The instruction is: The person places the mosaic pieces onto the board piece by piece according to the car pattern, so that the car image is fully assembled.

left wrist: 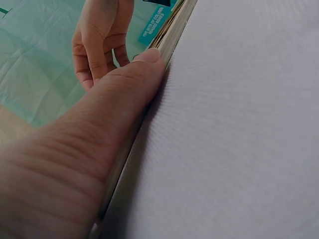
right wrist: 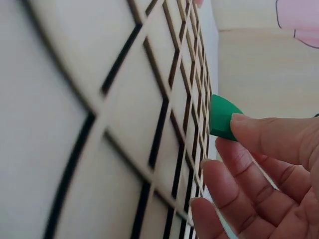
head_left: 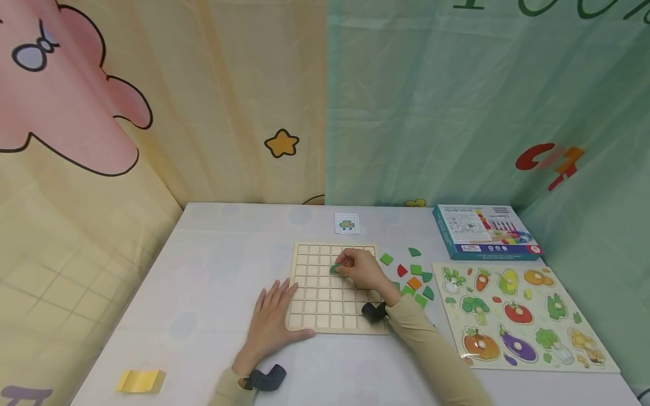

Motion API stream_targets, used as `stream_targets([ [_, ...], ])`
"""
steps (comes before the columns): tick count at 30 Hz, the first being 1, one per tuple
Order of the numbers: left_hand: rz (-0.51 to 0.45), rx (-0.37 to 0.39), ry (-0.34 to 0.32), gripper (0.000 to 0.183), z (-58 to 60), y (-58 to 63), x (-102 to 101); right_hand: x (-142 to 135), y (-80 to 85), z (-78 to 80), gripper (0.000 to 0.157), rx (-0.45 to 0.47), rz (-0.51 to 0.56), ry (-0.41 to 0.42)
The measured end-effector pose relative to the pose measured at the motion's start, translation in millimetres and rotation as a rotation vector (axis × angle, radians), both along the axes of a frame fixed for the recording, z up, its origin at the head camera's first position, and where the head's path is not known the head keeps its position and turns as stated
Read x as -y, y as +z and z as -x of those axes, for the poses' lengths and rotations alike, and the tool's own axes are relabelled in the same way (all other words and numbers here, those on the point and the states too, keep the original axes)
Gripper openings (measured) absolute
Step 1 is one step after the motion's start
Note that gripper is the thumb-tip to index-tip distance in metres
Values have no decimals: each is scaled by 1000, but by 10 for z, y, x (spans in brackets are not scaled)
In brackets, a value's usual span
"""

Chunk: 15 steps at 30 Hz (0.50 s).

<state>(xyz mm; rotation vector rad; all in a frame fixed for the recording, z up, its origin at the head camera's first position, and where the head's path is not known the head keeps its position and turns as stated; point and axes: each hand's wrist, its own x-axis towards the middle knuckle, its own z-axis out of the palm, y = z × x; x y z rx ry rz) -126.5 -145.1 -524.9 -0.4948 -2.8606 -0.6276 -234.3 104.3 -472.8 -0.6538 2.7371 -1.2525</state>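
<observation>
A wooden grid board (head_left: 315, 307) lies flat on the table, its squares bare where they show. My right hand (head_left: 363, 268) is over its upper middle, pinching a dark green quarter-round piece (right wrist: 222, 117) between thumb and index finger. In the right wrist view the piece is at the grid surface; whether it touches is hard to tell. My left hand (head_left: 274, 316) rests at the board's lower left corner, fingers stretched along the left side and thumb (left wrist: 129, 79) against the front edge. Loose pieces lie right of the board, including a red one (head_left: 402, 270) and an orange square (head_left: 414, 283).
Behind the board lies a small pattern card (head_left: 347, 224). To the right are a vegetable puzzle board (head_left: 495, 285) and, farther back, a game box (head_left: 487, 231). A folded yellow paper (head_left: 141, 381) lies at the front left. Curtains stand behind the table.
</observation>
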Motion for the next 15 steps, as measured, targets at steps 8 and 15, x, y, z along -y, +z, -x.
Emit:
stream_targets([
  [8,9,-16,-3,110,-4,-4,5,173,-6,45,6,9,-66,-12],
  [15,12,-24,-4,110,5,5,3,245,7,71,5,26,-93,-22],
])
